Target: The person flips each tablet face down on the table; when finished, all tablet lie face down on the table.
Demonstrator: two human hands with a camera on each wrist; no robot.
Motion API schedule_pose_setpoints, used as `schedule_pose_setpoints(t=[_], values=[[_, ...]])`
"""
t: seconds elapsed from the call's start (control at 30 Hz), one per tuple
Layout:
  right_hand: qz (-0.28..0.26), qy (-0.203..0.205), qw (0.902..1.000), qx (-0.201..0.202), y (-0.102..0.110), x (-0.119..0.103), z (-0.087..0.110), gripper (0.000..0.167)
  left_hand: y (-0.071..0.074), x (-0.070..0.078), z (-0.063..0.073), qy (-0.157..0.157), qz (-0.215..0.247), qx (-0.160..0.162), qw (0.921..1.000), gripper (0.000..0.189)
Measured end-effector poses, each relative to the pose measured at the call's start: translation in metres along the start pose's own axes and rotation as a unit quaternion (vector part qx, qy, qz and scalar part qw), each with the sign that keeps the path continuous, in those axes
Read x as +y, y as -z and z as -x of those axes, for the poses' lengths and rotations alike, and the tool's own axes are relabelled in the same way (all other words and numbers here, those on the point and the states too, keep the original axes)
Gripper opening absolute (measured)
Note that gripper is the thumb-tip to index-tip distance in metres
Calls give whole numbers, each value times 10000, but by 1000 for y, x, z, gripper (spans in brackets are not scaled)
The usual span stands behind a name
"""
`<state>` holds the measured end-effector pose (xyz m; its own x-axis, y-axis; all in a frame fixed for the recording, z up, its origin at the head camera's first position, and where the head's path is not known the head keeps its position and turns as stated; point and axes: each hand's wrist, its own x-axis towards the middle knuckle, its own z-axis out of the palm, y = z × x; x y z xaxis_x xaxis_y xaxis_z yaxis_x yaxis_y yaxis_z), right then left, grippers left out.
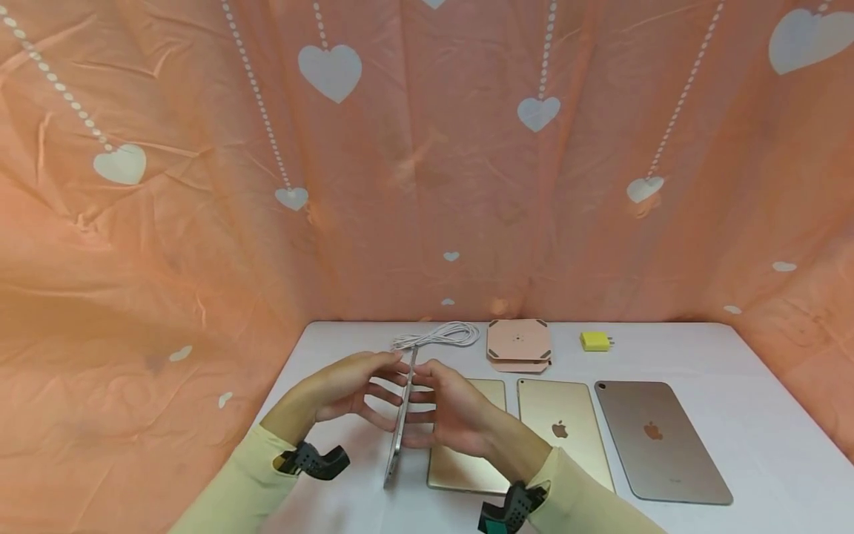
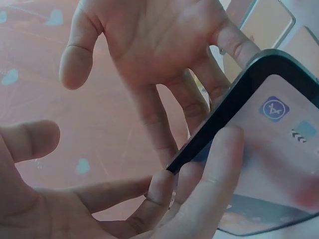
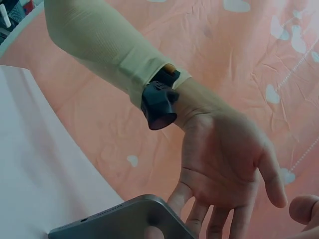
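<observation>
A grey tablet (image 1: 397, 445) stands nearly upright on its edge between my two hands, its lit screen (image 2: 274, 164) towards the left. Against the screen side, my left hand (image 1: 350, 389) rests its fairly straight, spread fingers, with the thumb off the tablet. My right hand (image 1: 460, 411) touches the plain back (image 3: 119, 221) with its extended fingertips; part of those fingers is hidden behind the tablet in the left wrist view. Right of the hands lie a gold tablet (image 1: 467, 471), partly covered by the right hand, and a second gold tablet (image 1: 560, 408), both back up.
A larger grey tablet (image 1: 660, 445) lies back up at the right. Along the far side are a coiled white cable (image 1: 447, 334), a pinkish folding stand (image 1: 519, 340) and a yellow charger plug (image 1: 595, 341) on the white table (image 1: 767, 415). A heart-patterned cloth (image 1: 427, 185) hangs behind.
</observation>
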<state>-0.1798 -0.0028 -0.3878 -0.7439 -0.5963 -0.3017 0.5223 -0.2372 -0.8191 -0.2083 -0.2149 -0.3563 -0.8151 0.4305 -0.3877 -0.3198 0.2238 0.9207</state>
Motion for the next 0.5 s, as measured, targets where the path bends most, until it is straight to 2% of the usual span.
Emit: schedule_pose_setpoints(t=[0.13, 0.37, 0.5], values=[[-29, 44, 10000, 36, -5, 1, -6, 72, 6, 1, 5, 69, -156, 119, 9998, 61], [49, -104, 9994, -311, -3, 6, -25, 78, 23, -1, 20, 120, -410, 550, 9976, 61], [21, -282, 9994, -203, 5, 14, -37, 82, 32, -7, 28, 215, -479, 807, 9954, 64]])
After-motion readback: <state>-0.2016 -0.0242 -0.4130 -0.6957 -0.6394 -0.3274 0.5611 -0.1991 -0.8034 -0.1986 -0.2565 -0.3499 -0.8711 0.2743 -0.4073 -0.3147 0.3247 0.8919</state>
